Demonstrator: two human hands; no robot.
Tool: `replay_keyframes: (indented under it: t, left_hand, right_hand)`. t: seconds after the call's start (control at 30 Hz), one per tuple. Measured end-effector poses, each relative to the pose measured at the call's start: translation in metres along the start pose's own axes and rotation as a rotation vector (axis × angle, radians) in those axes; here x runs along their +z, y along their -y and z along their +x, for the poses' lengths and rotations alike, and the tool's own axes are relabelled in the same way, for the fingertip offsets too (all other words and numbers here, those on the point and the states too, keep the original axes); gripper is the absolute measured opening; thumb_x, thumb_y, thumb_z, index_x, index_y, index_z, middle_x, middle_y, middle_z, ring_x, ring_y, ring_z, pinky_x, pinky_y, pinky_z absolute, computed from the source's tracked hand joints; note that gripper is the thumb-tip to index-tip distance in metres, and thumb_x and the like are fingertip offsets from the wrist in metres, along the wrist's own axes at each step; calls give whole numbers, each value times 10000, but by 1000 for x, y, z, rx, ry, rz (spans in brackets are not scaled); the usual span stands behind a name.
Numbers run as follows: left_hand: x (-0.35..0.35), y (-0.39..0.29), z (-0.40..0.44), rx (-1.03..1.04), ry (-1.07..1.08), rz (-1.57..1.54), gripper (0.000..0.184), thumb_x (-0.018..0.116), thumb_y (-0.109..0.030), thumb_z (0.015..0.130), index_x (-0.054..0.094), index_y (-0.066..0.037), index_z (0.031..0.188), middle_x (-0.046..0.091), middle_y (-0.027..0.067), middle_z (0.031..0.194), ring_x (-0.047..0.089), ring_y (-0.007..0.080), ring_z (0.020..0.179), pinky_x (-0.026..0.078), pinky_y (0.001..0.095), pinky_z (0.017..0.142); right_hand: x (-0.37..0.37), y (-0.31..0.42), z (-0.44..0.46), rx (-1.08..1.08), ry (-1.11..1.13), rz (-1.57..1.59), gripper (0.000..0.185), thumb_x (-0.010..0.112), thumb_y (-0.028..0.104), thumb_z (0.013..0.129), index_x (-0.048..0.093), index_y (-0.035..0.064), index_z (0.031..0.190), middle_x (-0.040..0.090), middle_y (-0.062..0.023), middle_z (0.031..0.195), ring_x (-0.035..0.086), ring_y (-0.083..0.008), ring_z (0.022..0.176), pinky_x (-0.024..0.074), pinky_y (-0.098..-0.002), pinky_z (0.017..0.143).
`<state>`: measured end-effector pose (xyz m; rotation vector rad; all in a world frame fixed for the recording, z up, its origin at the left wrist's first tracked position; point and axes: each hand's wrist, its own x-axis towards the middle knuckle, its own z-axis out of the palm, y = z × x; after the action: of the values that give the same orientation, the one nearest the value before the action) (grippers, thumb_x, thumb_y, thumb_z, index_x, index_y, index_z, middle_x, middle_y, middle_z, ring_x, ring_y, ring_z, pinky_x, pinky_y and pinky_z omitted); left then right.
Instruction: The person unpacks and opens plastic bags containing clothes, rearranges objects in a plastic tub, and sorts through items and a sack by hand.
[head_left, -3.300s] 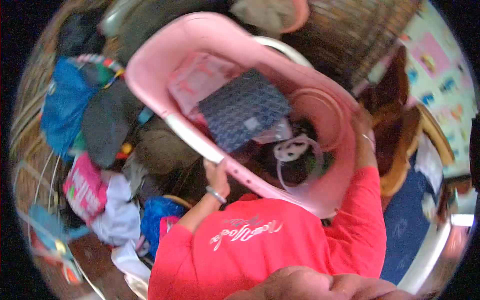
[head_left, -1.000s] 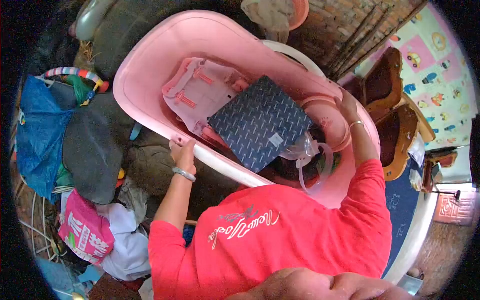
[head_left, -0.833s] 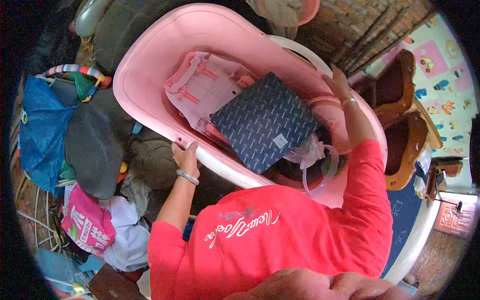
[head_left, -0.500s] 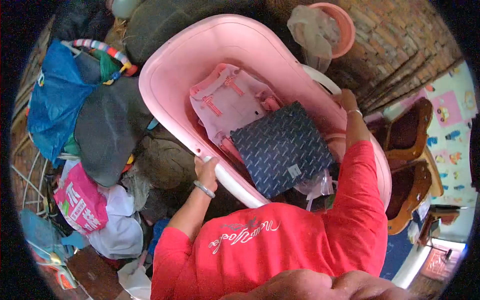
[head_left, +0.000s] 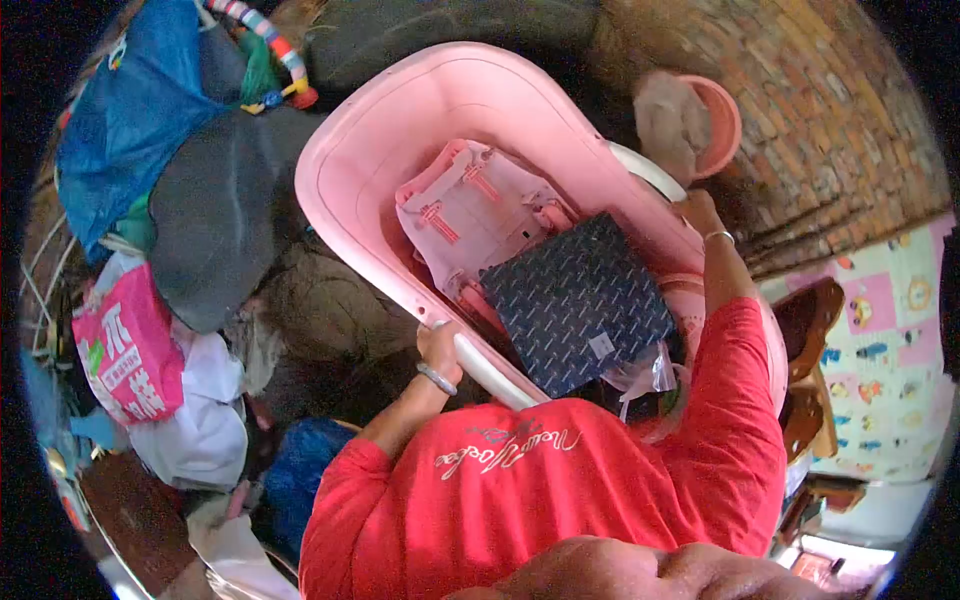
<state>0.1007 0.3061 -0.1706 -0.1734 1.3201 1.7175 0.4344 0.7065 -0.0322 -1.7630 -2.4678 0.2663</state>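
A large pink tub [head_left: 350,150] is held in front of my red shirt. My left hand [head_left: 439,350], with a bangle at the wrist, grips its near rim beside the white handle strip [head_left: 490,373]. On the far rim, my right hand [head_left: 697,210] is closed at the end of the other white handle [head_left: 645,168]. Inside the tub lie a pink plastic piece [head_left: 480,210], a dark blue patterned box [head_left: 580,305] overlapping it, and a clear plastic bag [head_left: 645,375] by the box's corner.
Left of the tub are a blue cloth [head_left: 140,120], a dark grey padded item [head_left: 220,220], a pink printed bag [head_left: 130,350] and white cloth [head_left: 205,410]. A pink bucket [head_left: 725,130] stands by the brick wall [head_left: 830,120]. Wooden chairs [head_left: 810,420] are at right.
The tub and both hands have shifted right and slightly down in view. My right hand has moved along the far rim to the white handle. My left hand keeps its hold.
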Motion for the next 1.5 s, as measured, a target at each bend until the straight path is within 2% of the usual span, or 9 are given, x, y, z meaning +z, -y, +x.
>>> replay_keyframes:
  t: [0.17,0.23,0.47,0.77,0.93,1.0,1.07,1.23,1.5]
  left_hand:
    - [4,28,2,136,-89,45,419,535,64,695,487,-43,1096,575,83,931,587,240,829,506,395,725]
    - [21,8,-25,137,-56,19,423,546,49,703,476,-43,1110,571,76,935,583,228,818,502,378,730]
    - [35,2,-51,193,-148,164,498,619,-45,683,437,-30,1146,539,66,929,546,168,818,462,323,733]
    - [35,-3,-56,147,-227,279,453,672,-134,674,440,-14,1044,558,87,877,556,162,776,485,331,694]
    - [21,14,-50,207,-19,111,612,675,-154,752,357,7,1249,548,143,1077,543,227,980,441,327,876]
    - [6,6,-52,106,147,59,655,641,-164,808,291,4,1335,489,153,1222,498,222,1097,399,322,958]
    - [-10,18,-44,166,168,75,591,630,-273,831,374,-45,1312,538,129,1182,527,208,1056,425,322,910]
    - [-123,49,-19,242,235,661,527,609,-366,826,520,-16,1209,618,180,1051,612,243,940,484,342,846]
    - [-345,80,-106,214,-445,697,481,569,-224,776,529,9,1195,597,254,1079,575,358,1033,465,373,887]
  right_hand:
    - [10,-19,18,160,6,21,320,625,318,679,652,4,620,645,-226,703,656,-350,709,526,-421,689]
    - [42,-68,36,-211,114,-537,401,623,399,735,664,1,769,652,-243,822,648,-383,808,520,-444,711]
    - [72,-75,36,60,-243,-131,423,606,368,787,585,27,1036,638,-217,943,607,-413,889,499,-479,751]
    - [90,-103,52,-247,-293,-492,546,630,370,799,523,-1,1185,549,-273,1122,543,-408,1047,460,-440,875]
    - [47,66,-17,-190,-263,-308,507,511,328,903,426,34,1308,473,-218,1269,420,-366,1211,355,-403,1011]
    - [54,156,-55,-583,-219,57,497,535,257,892,416,16,1310,445,-240,1286,398,-362,1229,310,-408,1046]
    - [8,306,-155,-665,-140,-177,469,563,220,868,459,-7,1264,440,-234,1290,395,-366,1227,314,-423,1037]
    - [38,431,-252,-1448,-78,128,418,589,140,824,506,-4,1208,429,-212,1297,387,-419,1212,318,-477,1032]
    - [121,489,-334,-1591,583,131,409,602,169,808,530,27,1184,506,-188,1220,496,-362,1120,416,-407,953]
